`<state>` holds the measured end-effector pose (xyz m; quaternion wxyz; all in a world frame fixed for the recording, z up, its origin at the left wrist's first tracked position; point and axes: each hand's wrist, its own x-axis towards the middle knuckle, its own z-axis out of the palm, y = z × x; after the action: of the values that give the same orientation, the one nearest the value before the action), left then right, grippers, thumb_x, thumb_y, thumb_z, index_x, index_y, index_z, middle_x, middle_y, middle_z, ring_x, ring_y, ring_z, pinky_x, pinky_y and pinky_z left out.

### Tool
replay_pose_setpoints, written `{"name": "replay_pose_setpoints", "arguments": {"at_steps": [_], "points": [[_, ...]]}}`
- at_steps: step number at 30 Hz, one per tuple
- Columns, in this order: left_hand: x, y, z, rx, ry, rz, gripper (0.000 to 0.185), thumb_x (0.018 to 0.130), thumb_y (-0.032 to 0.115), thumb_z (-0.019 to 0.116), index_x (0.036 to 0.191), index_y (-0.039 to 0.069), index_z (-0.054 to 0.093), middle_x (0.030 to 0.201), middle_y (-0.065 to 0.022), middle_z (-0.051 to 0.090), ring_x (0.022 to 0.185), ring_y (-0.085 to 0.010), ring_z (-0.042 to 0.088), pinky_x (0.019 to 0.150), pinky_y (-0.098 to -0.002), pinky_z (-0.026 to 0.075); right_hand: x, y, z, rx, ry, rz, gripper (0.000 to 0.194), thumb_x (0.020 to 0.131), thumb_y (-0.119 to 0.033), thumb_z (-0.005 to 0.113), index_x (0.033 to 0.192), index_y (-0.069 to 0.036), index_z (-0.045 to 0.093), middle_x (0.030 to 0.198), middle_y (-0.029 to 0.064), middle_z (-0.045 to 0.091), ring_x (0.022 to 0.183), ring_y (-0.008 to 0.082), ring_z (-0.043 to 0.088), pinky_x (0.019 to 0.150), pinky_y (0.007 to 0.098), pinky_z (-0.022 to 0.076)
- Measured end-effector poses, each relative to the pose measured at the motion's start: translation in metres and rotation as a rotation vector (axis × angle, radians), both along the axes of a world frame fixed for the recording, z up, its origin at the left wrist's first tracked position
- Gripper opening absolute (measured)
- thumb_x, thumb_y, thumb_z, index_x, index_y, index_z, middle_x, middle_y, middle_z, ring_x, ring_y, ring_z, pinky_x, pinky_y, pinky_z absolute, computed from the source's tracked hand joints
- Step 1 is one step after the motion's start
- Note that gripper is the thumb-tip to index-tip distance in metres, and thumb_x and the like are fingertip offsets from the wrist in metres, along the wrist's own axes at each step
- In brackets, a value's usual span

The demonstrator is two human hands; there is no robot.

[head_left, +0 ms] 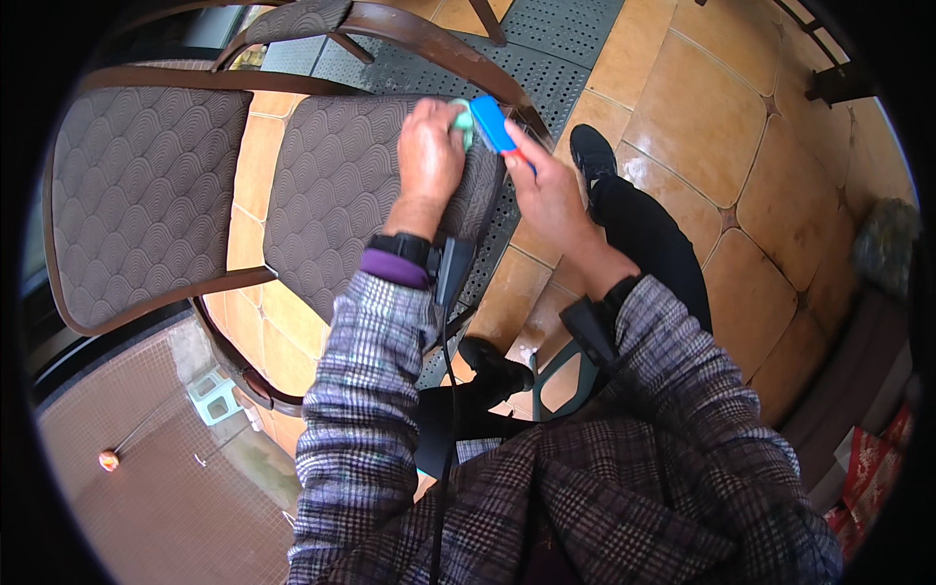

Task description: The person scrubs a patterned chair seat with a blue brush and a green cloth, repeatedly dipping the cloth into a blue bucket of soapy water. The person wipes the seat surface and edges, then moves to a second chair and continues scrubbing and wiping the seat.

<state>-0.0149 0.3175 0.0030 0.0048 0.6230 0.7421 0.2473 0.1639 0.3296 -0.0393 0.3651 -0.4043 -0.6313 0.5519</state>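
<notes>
A wooden armchair with a padded grey-brown patterned seat and a matching backrest stands before me. My left hand rests at the seat's far right corner, its fingers closed around a light green cloth. Just right of it, my right hand grips a scrubbing brush with a blue back and a partly red handle. The brush is tilted, its bristles turned towards the cloth and the seat edge; whether they touch is unclear. The curved brown wooden armrest passes behind both hands.
Grey perforated mats lie on orange floor tiles, which look wet in places. A green plastic stool is partly hidden beneath me. My shoes stand beside the chair. A black cable hangs along my left sleeve.
</notes>
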Motion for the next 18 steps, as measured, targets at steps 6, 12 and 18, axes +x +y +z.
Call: {"name": "replay_pose_setpoints", "arguments": {"at_steps": [6,12,18], "points": [[-0.004,0.041,0.004,-0.18,0.206,0.003,0.028,0.083,0.004,0.065,0.105,0.013,0.08,0.109,-0.0126,0.067,0.103,-0.0365,0.064,0.089,-0.0465,0.056,-0.002,0.0,-0.016,-0.243,0.085,0.008,0.046,0.103,-0.017,0.059,0.148,-0.013,0.056,0.105,0.0148,0.073,0.088,0.0221,0.069,0.081,0.0333,0.0528],[0.034,-0.005,0.016,-0.331,0.18,-0.135,0.024,0.084,0.006,0.065,0.103,0.013,0.077,0.11,-0.0098,0.062,0.106,-0.0333,0.061,0.088,-0.0439,0.057,0.02,-0.071,-0.002,-0.681,0.364,-0.027,0.046,0.108,-0.017,0.055,0.154,-0.009,0.05,0.092,-0.0071,0.057,0.072,0.0011,0.044,0.064,0.0183,0.039],[0.058,-0.122,0.04,-0.339,0.101,-0.151,0.027,0.081,0.0,0.064,0.104,0.008,0.074,0.105,-0.0105,0.062,0.102,-0.0341,0.06,0.085,-0.0422,0.056,0.05,-0.158,0.013,-0.88,0.375,0.118,0.046,0.111,-0.016,0.051,0.156,-0.012,0.047,0.081,-0.0116,0.042,0.063,-0.0013,0.034,0.054,0.0154,0.0302]]}}
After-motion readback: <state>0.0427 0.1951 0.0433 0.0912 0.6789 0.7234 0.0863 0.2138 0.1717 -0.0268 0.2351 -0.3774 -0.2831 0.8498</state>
